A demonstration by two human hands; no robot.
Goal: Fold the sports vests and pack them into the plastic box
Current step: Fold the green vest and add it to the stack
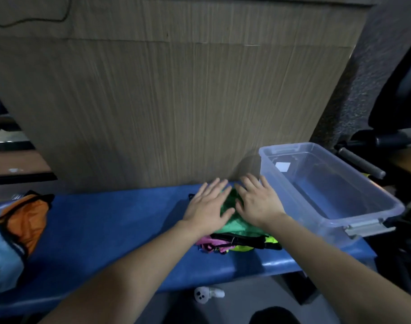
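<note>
A folded green sports vest [234, 224] tops a small stack on the blue bench [106, 230]. Beneath it show a pink vest [211, 244] and a yellow vest [244, 247] with black trim. My left hand [208, 204] presses flat on the green vest's left side, fingers straight and spread. My right hand [258, 201] presses flat on its right side. A clear plastic box [372, 213] stands just right of the stack, with only a white label showing inside. An orange vest [24, 220] and a light blue vest [1, 258] lie crumpled at the bench's left end.
A wooden panel [176, 101] rises right behind the bench. A black chair and dark gear [400, 127] crowd the right side. A small white object [208, 293] lies on the floor below the bench's front edge. A table edge [17, 164] shows at left.
</note>
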